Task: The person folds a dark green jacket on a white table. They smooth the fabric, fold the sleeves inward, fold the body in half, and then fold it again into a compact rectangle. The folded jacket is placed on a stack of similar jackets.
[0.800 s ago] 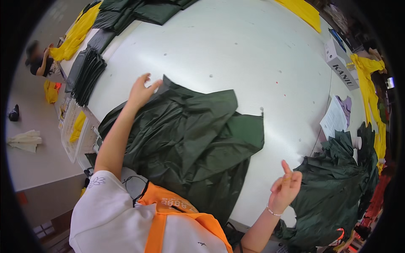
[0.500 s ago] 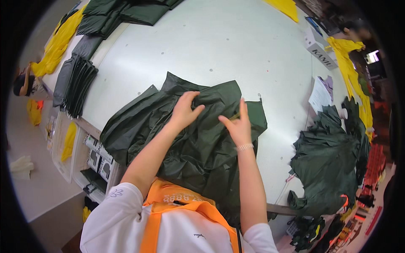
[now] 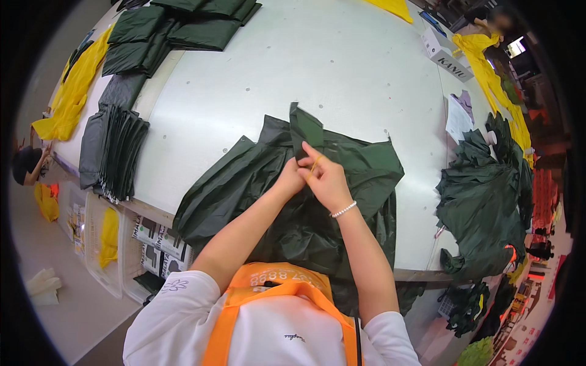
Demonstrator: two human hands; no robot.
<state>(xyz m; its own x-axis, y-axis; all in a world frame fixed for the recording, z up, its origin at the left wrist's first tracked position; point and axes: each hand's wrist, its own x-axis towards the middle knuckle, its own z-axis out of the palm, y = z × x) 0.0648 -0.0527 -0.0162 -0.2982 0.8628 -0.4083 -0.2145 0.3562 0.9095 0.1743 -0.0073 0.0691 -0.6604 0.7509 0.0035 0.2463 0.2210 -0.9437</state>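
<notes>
A dark green garment [image 3: 262,201] of thin, shiny fabric lies crumpled on the white table in front of me. One narrow flap [image 3: 306,127] of it stands up at the far side. My left hand [image 3: 290,179] pinches the fabric at the base of this flap. Against it, my right hand [image 3: 328,184] has thumb and fingers drawn together, the index finger reaching to the flap. A slim yellow thing [image 3: 315,163], perhaps a loop, shows at the right fingers; its kind is unclear. The fingertips of both hands partly hide each other.
Folded dark green bundles [image 3: 137,39] and an upright stack [image 3: 116,149] line the left side. To the right lie a green garment pile [image 3: 482,195], a paper sheet [image 3: 458,119] and a white box [image 3: 444,53]. Baskets [image 3: 101,244] stand below left. Another person [image 3: 29,165] is far left.
My hands, apart before over the garment, have come together at its upper middle. The left has closed on the fabric, and a flap now stands upright there. The view has shifted slightly.
</notes>
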